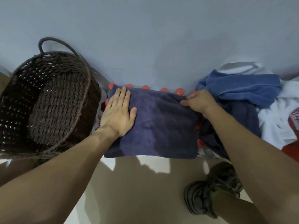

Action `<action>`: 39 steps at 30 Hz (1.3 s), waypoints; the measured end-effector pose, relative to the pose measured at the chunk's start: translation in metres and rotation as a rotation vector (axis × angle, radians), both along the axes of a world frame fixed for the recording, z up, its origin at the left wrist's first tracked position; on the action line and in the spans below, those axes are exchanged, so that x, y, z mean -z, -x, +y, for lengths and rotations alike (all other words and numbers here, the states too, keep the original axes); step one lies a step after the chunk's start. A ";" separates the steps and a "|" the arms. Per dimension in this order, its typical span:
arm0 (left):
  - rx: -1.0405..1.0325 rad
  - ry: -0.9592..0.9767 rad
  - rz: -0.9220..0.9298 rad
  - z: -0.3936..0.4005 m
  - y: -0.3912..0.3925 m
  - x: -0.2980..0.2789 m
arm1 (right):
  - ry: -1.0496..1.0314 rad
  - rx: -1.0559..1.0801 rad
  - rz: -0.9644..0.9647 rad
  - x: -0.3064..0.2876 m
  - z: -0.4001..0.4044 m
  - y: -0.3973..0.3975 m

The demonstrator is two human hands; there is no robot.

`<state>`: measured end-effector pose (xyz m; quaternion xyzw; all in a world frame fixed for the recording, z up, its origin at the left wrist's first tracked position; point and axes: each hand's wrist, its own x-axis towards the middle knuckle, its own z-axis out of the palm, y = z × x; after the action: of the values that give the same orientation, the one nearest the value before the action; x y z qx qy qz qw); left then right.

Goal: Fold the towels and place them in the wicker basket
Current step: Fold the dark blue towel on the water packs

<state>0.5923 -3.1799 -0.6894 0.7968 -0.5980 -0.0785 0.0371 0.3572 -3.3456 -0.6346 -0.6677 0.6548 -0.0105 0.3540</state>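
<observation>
A dark navy towel (158,126) lies folded flat in the middle, on top of a pack of red-capped bottles (163,90). My left hand (118,113) presses flat on the towel's left part with straight fingers. My right hand (196,101) pinches the towel's far right corner with curled fingers. The brown wicker basket (76,78) stands at the left, tilted towards me, and nothing shows inside it. To the right lies a heap with a lighter blue towel (239,88) on top and another dark navy towel (242,117) under it.
A grey wall (153,38) rises right behind the towels. White cloth with red print (281,120) lies at the far right. My shoe (212,191) stands on the beige floor (137,191) below the towel.
</observation>
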 end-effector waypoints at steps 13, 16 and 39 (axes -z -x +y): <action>-0.025 0.017 -0.012 0.000 0.003 -0.001 | -0.322 0.221 -0.415 -0.013 -0.007 0.006; -0.031 0.026 -0.002 0.000 0.003 -0.001 | -0.382 0.270 -0.540 -0.021 -0.015 0.013; -0.093 -0.128 0.091 -0.025 0.010 -0.037 | 0.357 0.144 -0.165 0.020 -0.007 -0.003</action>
<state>0.5827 -3.2047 -0.6522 0.8201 -0.5516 -0.1510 0.0169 0.3601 -3.3524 -0.6542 -0.6681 0.6573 -0.2064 0.2809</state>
